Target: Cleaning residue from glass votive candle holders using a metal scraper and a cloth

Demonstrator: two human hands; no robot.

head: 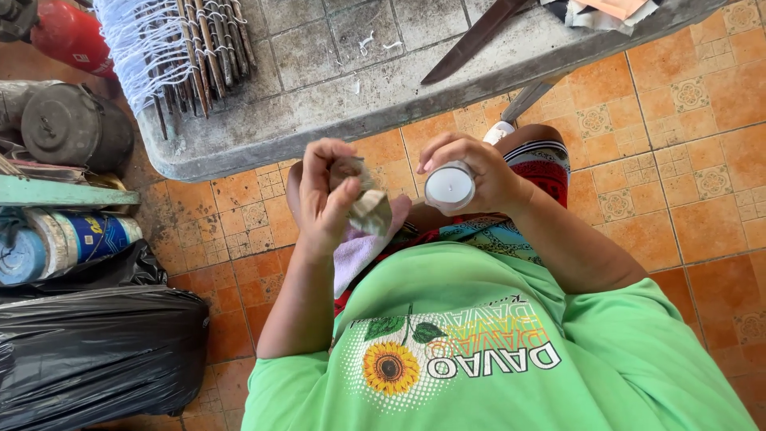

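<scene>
While left hand (323,199) pinches 1 crumpled grey wrapper (369,209), right hand (471,172) grips 1 white candle (449,186).

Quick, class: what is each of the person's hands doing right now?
Left hand: closed on a crumpled grey rag.
Right hand: closed around a small white candle.

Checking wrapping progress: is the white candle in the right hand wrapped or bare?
Bare: the candle shows plain white in the right hand.

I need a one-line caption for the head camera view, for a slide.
Seated person's left hand grips a crumpled grey piece while the right hand holds a white candle.
</scene>
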